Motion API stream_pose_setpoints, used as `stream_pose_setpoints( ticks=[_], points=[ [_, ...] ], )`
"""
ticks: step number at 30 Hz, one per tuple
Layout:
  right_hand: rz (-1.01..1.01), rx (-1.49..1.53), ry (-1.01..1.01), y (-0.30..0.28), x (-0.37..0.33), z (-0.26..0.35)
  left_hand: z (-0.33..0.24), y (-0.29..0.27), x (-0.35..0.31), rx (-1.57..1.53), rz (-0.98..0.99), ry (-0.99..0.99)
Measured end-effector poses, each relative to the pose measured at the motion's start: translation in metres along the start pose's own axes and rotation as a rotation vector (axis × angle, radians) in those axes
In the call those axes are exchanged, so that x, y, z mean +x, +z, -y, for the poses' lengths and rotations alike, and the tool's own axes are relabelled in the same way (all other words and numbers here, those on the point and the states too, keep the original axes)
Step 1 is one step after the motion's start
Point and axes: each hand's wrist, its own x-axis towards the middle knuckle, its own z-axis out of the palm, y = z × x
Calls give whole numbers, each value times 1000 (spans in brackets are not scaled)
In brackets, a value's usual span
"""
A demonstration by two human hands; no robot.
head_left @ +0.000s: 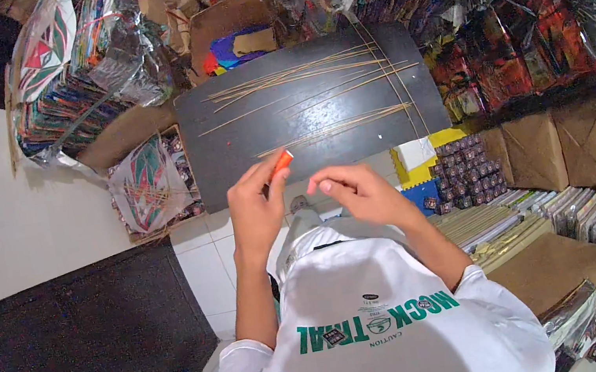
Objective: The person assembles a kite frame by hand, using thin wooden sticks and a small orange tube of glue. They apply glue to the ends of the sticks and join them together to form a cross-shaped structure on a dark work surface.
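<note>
My left hand (256, 203) is closed around a small orange cylinder (283, 160) with a pale end, which sticks out between thumb and fingers. To its right, my right hand (355, 190) is held with curled fingers, thumb and forefinger close together; anything between them is too small to make out. Both hands are at the near edge of a dark table (229, 154). Thin bamboo sticks (351, 125) lie in a loose bunch just beyond my hands. More thin sticks (294, 73) are spread across the far half of the tabletop, some crossing one another.
An open carton with a printed kite-like sheet (154, 183) stands left of the table. Stacked colourful bundles (74, 114) rise behind it. At the right are brown cartons (531, 153), a pile of small dark rolls (467, 172) and stacked flat sheets (480, 222).
</note>
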Motion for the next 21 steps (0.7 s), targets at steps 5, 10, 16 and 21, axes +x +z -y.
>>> stream_pose_setpoints(
  ticks=[5, 10, 16, 21],
  points=[
    [-30, -431, -266, -10, 1, -2, -14, -4, -9, -61, 526, -68],
    [63, -218, 54, -26, 5, 5, -21, 2, -21, -538, 320, -93],
    [161, -344, 4, -10, -8, 28, -19, 1, -10, -152, 253, -84],
    [119, -491, -78, -29, -3, 15, -23, 2, -21, -263, 561, -54]
  ],
)
